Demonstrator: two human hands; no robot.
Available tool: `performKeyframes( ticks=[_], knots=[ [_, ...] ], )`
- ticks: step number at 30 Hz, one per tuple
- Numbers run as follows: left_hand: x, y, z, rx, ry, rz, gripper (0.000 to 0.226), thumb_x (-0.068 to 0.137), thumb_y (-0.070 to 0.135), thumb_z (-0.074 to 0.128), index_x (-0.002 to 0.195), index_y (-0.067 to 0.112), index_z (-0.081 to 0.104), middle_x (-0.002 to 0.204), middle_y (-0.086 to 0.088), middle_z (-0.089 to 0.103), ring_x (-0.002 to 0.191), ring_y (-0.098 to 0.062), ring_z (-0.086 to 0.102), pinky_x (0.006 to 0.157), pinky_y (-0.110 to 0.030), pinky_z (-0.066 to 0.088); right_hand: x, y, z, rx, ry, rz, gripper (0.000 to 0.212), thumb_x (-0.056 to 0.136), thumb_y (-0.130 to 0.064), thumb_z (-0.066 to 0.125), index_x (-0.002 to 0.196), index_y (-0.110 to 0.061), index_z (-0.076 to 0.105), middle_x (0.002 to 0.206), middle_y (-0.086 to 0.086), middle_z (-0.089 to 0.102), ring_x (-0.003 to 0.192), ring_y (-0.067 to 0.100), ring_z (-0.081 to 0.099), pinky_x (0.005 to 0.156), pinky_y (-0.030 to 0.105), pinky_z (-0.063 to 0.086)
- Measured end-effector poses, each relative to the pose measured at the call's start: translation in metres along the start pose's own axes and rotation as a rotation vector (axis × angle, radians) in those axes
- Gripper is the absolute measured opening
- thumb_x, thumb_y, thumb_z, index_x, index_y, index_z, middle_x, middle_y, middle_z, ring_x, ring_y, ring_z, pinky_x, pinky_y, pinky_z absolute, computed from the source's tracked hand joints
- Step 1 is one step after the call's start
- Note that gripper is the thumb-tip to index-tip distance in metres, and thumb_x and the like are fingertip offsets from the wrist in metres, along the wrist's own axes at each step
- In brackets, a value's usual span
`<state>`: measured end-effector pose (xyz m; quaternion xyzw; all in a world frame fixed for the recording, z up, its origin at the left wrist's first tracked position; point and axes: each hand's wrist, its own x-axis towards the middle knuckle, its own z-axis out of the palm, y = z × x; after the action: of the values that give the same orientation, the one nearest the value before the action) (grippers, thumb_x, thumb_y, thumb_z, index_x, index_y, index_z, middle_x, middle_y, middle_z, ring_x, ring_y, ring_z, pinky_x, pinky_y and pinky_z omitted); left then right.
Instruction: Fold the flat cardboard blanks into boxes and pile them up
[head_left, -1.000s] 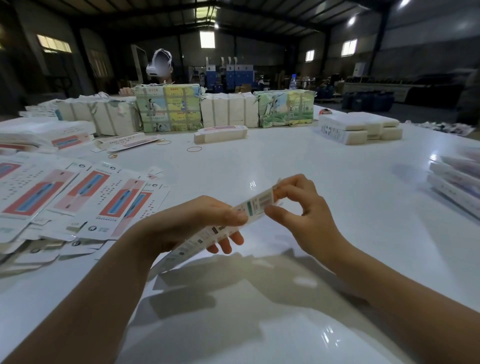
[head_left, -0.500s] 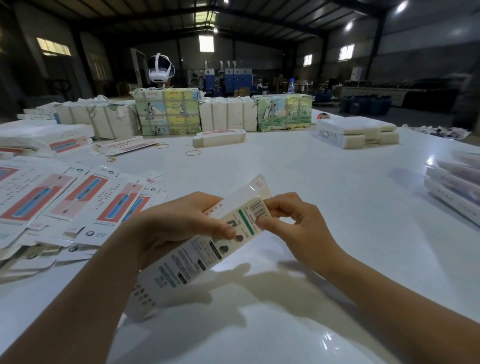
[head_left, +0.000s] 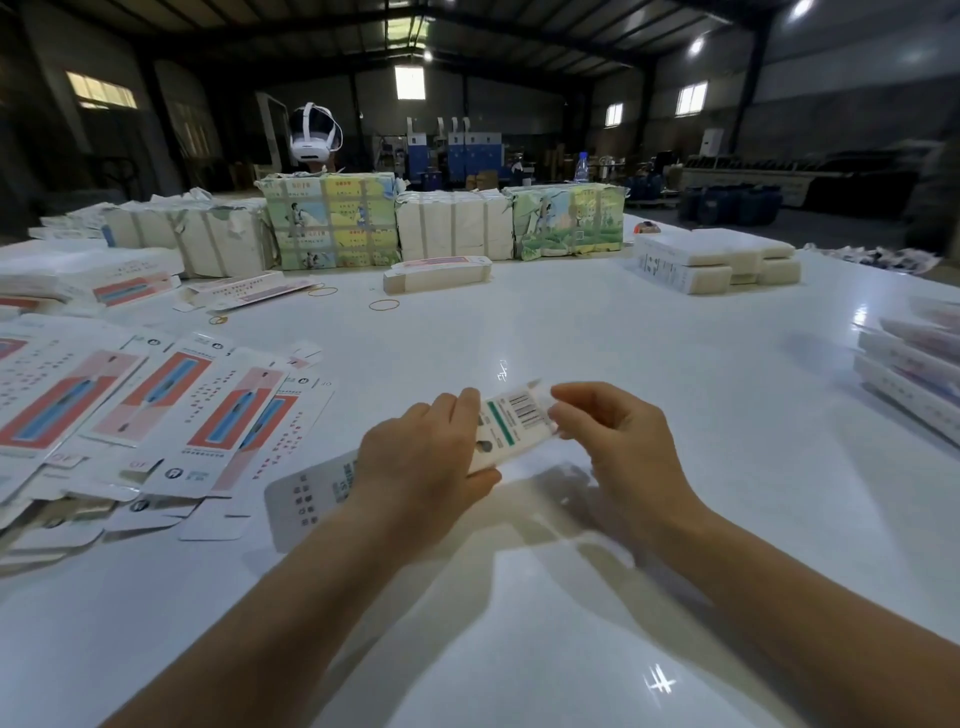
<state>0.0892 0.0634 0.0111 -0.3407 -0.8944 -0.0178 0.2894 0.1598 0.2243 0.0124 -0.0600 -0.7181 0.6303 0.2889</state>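
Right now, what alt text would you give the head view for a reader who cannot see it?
Two bare hands hold a long printed cardboard blank above a white table: the left hand grips its middle, the right hand pinches the barcode end. Flat blanks fan out at left; wrapped bundles line the far edge.

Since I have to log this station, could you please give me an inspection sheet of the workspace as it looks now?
Surface: white glossy table, glare spots.
Job's things: carton blank held above the table; flat blanks fanned at left; folded boxes piled at right edge.
Clutter: rubber bands; wrapped bundles along the far side; white stack.
Grippers: left hand grips the blank's middle; right hand pinches its barcode end.
Cables: nothing seen.
Surroundings: dim warehouse; white headset behind the bundles; water bottle.
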Motion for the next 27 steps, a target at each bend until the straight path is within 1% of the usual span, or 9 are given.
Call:
performKeyframes(
  ticks=[3,6,10,16,18,19,21,24,27],
  knots=[
    [-0.002,-0.005,-0.002,-0.032,0.051,-0.083,0.067,0.086,0.06,0.048,0.139,0.022,0.029,0.117,0.006,0.053,0.098,-0.015,0.055,0.065,-0.027,0.042,0.001,0.0,-0.002,-0.201,0.118,-0.125,0.02,0.087,-0.014,0.065,0.086,-0.033,0.063,0.089,-0.016,0.064,0.082,-0.004,0.059,0.07,0.009,0.042],
    [-0.004,-0.005,-0.003,-0.027,0.093,-0.115,0.07,0.084,0.058,0.054,0.138,0.018,0.034,0.113,0.002,0.056,0.095,-0.018,0.057,0.064,-0.028,0.044,-0.002,0.001,0.001,-0.258,0.059,-0.145,0.02,0.089,-0.014,0.063,0.086,-0.033,0.065,0.09,-0.017,0.062,0.079,-0.008,0.058,0.068,0.007,0.041],
    [-0.005,0.001,-0.006,-0.025,0.162,-0.055,0.071,0.058,0.044,0.086,0.111,0.003,0.063,0.08,-0.009,0.066,0.062,-0.025,0.062,0.045,-0.029,0.046,-0.006,0.003,0.007,-0.21,-0.022,-0.156,0.022,0.09,-0.011,0.061,0.101,-0.027,0.07,0.094,-0.017,0.063,0.081,-0.005,0.059,0.065,0.007,0.042],
    [-0.004,0.003,-0.002,-0.03,0.243,-0.003,0.073,0.047,0.038,0.092,0.103,0.0,0.066,0.078,-0.01,0.066,0.057,-0.024,0.061,0.044,-0.029,0.048,-0.007,0.002,0.005,-0.173,-0.022,-0.148,0.037,0.088,-0.006,0.063,0.082,-0.042,0.068,0.078,-0.019,0.07,0.078,0.0,0.064,0.067,0.014,0.049],
    [-0.004,0.004,-0.002,-0.034,0.245,0.019,0.075,0.046,0.039,0.092,0.104,0.0,0.066,0.08,-0.01,0.067,0.059,-0.024,0.061,0.047,-0.028,0.049,-0.006,0.002,0.004,-0.143,-0.041,-0.106,0.033,0.089,-0.008,0.062,0.111,-0.032,0.065,0.077,-0.009,0.069,0.078,0.0,0.063,0.067,0.013,0.05],
    [-0.004,0.005,-0.001,-0.036,0.246,0.028,0.075,0.045,0.039,0.092,0.104,0.0,0.066,0.081,-0.009,0.067,0.059,-0.024,0.062,0.048,-0.027,0.049,-0.005,0.003,0.003,-0.148,-0.058,-0.084,0.043,0.09,-0.009,0.061,0.128,-0.028,0.054,0.078,-0.004,0.066,0.078,-0.001,0.062,0.067,0.013,0.05],
    [-0.004,0.006,-0.001,-0.038,0.246,0.039,0.077,0.045,0.04,0.092,0.104,0.0,0.066,0.082,-0.01,0.068,0.06,-0.024,0.062,0.049,-0.026,0.05,-0.004,0.003,0.002,-0.169,-0.093,-0.057,0.056,0.092,-0.012,0.059,0.142,-0.025,0.039,0.08,0.003,0.063,0.074,-0.006,0.06,0.066,0.013,0.049],
    [-0.006,0.007,-0.001,-0.047,0.242,0.042,0.077,0.045,0.04,0.092,0.105,0.0,0.066,0.083,-0.01,0.068,0.061,-0.024,0.063,0.049,-0.026,0.05,-0.002,0.001,0.002,-0.175,-0.085,-0.05,0.046,0.091,-0.01,0.059,0.134,-0.022,0.05,0.079,-0.002,0.065,0.069,-0.01,0.058,0.062,0.013,0.047],
    [-0.007,0.009,-0.003,-0.051,0.255,0.033,0.077,0.045,0.041,0.091,0.104,-0.001,0.066,0.083,-0.01,0.068,0.061,-0.024,0.063,0.048,-0.026,0.05,-0.001,0.001,0.001,-0.082,-0.058,-0.042,0.023,0.088,-0.005,0.061,0.107,-0.018,0.063,0.074,-0.005,0.069,0.065,-0.002,0.061,0.059,0.013,0.046]
  ],
)
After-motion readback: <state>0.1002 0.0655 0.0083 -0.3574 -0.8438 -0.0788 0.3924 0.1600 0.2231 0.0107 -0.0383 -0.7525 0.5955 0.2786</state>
